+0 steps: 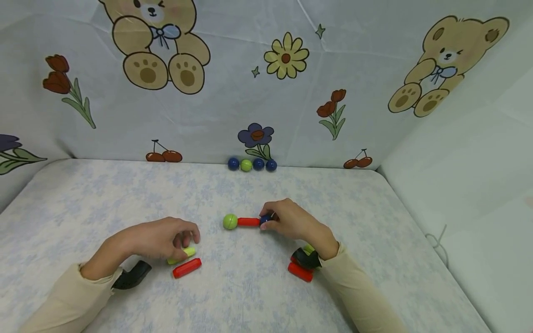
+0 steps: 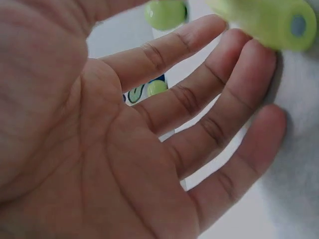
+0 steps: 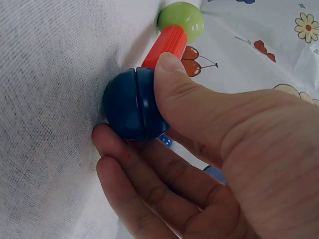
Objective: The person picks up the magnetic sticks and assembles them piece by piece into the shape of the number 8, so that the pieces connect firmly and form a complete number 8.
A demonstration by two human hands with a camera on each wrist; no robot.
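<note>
My right hand (image 1: pixel 289 219) pinches a dark blue ball (image 3: pixel 124 107) between thumb and fingers. A red rod (image 1: pixel 248 222) joins that ball to a lime green ball (image 1: pixel 230 221), and the three form a straight piece on the table. On the left side, my left hand (image 1: pixel 166 238) reaches over a yellow-green rod (image 1: pixel 189 252), its fingers loosely bent and spread. In the left wrist view the fingertips are beside the yellow-green rod (image 2: pixel 269 22); the thumb's tip is out of that view. Just nearer than this rod lies another red rod (image 1: pixel 187 268).
At the back edge stands a row of blue balls (image 1: pixel 258 164) and a green ball (image 1: pixel 246 165) against the printed cloth (image 1: pixel 225 115). More red rods (image 1: pixel 300 272) and a yellow-green piece (image 1: pixel 309 249) lie partly hidden beneath my right wrist. Black wrist devices (image 1: pixel 132 275) hang under both forearms.
</note>
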